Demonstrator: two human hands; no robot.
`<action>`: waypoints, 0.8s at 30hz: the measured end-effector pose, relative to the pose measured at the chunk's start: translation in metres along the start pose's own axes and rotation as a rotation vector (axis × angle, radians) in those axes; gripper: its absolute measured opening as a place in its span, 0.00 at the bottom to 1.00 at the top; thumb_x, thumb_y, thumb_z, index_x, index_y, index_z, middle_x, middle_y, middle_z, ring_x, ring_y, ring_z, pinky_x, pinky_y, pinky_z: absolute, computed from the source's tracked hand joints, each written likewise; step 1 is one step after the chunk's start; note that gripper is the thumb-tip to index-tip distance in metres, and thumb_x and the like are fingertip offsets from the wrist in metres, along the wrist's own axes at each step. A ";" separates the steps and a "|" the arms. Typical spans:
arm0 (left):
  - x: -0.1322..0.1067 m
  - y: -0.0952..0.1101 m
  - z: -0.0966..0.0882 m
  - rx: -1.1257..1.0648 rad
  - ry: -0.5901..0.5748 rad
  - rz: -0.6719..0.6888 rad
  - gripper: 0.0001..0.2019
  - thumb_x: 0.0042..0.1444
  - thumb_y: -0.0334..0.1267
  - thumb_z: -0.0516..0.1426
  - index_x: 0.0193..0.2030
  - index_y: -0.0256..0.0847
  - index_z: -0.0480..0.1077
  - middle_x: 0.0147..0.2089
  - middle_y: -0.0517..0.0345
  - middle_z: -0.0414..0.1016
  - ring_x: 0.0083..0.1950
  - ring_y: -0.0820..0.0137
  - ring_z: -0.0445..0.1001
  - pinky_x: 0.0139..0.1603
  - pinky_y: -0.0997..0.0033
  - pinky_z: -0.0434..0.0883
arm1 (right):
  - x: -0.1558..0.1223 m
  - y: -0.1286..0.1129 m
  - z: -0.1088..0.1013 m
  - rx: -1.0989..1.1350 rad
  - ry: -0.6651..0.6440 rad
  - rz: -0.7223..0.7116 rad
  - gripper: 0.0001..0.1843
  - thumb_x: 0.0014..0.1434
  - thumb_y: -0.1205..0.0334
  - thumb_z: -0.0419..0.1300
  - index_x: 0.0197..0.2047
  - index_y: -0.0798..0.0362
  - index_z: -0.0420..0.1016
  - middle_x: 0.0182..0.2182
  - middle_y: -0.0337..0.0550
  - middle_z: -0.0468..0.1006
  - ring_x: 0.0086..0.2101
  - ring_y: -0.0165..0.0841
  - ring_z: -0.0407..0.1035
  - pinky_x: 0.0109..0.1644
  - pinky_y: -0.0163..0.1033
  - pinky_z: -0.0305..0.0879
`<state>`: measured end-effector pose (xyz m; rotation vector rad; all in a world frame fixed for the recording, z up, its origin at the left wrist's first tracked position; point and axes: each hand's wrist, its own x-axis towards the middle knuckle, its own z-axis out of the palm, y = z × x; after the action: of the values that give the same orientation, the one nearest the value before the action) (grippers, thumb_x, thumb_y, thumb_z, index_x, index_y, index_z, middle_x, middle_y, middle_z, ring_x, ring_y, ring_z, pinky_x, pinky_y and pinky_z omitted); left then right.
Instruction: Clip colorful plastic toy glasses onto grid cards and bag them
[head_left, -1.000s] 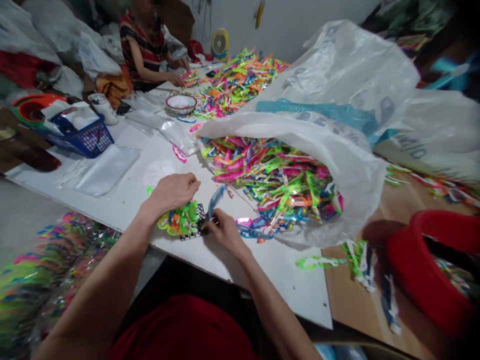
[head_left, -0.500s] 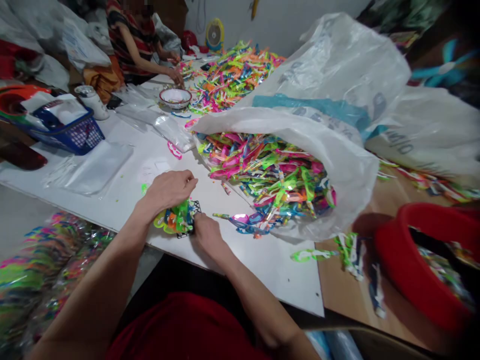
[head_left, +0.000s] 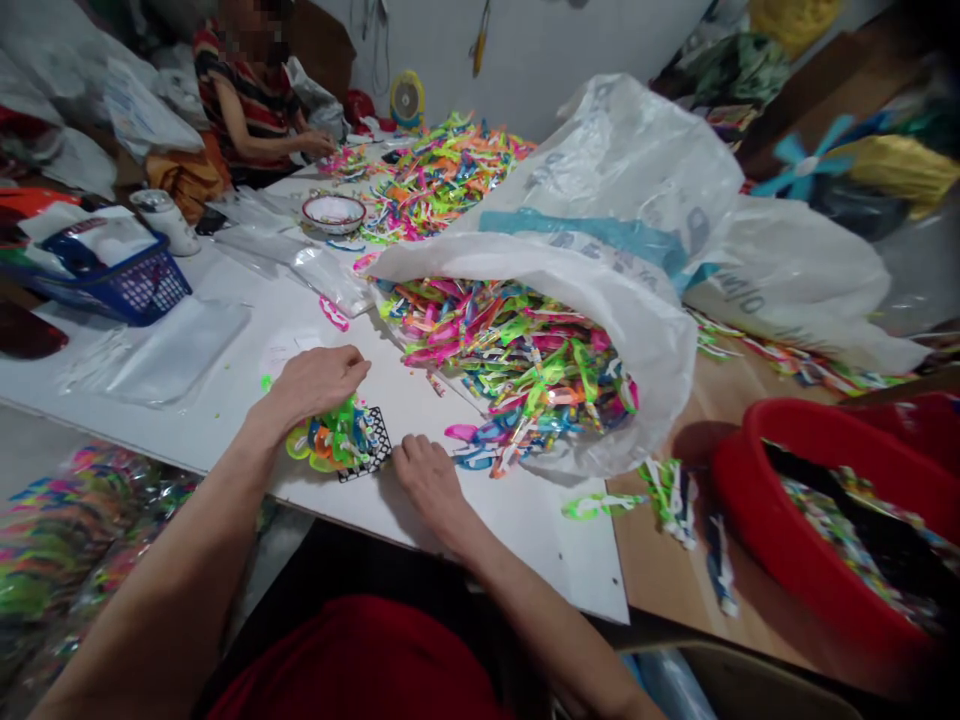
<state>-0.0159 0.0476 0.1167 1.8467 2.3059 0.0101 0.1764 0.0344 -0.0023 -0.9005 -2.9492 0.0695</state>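
Note:
My left hand (head_left: 321, 382) is bent over the top of a small bunch of bright plastic pieces (head_left: 330, 436), green, yellow, orange and blue. Its fingers are curled in, and the fingertips and thumb are hidden. Under the bunch, at its right side, shows a flat black lattice piece (head_left: 377, 440) with a holed pattern. Just to the right of that lattice is my right hand (head_left: 431, 482), low over the white table, its fingers loosely bent and a little apart, with nothing visible in them. Beyond it, a white plastic sack (head_left: 652, 370) lies open, spilling many similar colourful pieces (head_left: 517, 350).
A red tub (head_left: 739, 470) stands at the right. On the left are clear plastic bags (head_left: 176, 350) and a blue basket (head_left: 150, 285). At the far side, a person (head_left: 251, 110) handles pieces beside a colourful heap (head_left: 457, 170) and a bowl (head_left: 334, 213).
My right hand has drawn away to the right from the black lattice, which shows more fully. My left hand stays over the bunch. The whole view has shifted slightly.

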 end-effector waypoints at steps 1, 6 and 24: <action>0.000 -0.001 0.000 -0.006 0.005 0.005 0.25 0.58 0.49 0.38 0.45 0.42 0.70 0.45 0.48 0.77 0.45 0.55 0.74 0.42 0.59 0.67 | -0.008 -0.006 0.004 0.003 0.029 -0.055 0.09 0.60 0.73 0.50 0.41 0.56 0.69 0.37 0.48 0.70 0.39 0.39 0.64 0.39 0.41 0.60; -0.002 0.000 0.001 0.000 0.000 -0.010 0.24 0.58 0.49 0.38 0.45 0.43 0.70 0.44 0.48 0.77 0.44 0.55 0.74 0.41 0.60 0.66 | -0.057 0.001 0.020 0.100 0.031 -0.036 0.09 0.60 0.74 0.52 0.41 0.55 0.70 0.41 0.46 0.72 0.40 0.34 0.66 0.42 0.37 0.61; -0.017 0.026 0.007 -0.034 -0.024 0.114 0.23 0.59 0.48 0.39 0.44 0.44 0.70 0.42 0.50 0.78 0.41 0.60 0.74 0.38 0.63 0.65 | -0.068 0.022 0.006 0.346 -0.313 0.586 0.29 0.56 0.62 0.57 0.59 0.53 0.56 0.41 0.49 0.75 0.39 0.41 0.71 0.37 0.38 0.57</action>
<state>0.0142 0.0366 0.1152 1.9481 2.1686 0.0426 0.2447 0.0144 -0.0120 -1.7737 -2.6657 0.7783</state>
